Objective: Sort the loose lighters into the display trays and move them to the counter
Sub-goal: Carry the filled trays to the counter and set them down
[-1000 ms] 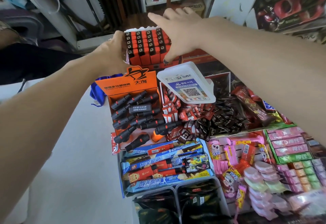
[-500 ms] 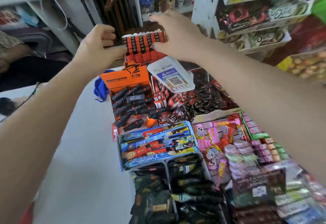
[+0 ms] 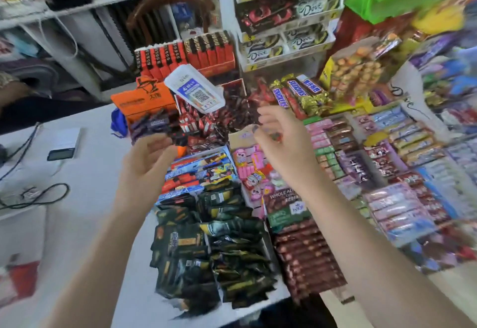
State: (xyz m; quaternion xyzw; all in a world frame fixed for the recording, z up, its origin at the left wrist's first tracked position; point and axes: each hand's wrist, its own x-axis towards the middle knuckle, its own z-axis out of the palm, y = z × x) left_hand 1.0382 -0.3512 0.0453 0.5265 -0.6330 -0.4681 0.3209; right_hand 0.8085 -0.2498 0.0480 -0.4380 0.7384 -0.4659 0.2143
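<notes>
Hands hang free above the sweets, the left hand (image 3: pixel 145 162) and right hand (image 3: pixel 280 136) both loosely open and holding nothing, while the lighter trays (image 3: pixel 184 55) stand side by side well beyond their fingertips, behind the payment sign (image 3: pixel 197 93).

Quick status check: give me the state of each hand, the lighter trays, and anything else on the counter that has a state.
left hand: empty, fingers relaxed, raised above the snack boxes.
right hand: empty, fingers loosely curled, raised above the candy.
left lighter tray: set at the counter's back, lighters upright in rows.
right lighter tray: beside it, lighters upright in rows.
QR code stand: tilted, propped over the chocolates.
orange display box: open, dark items inside.
</notes>
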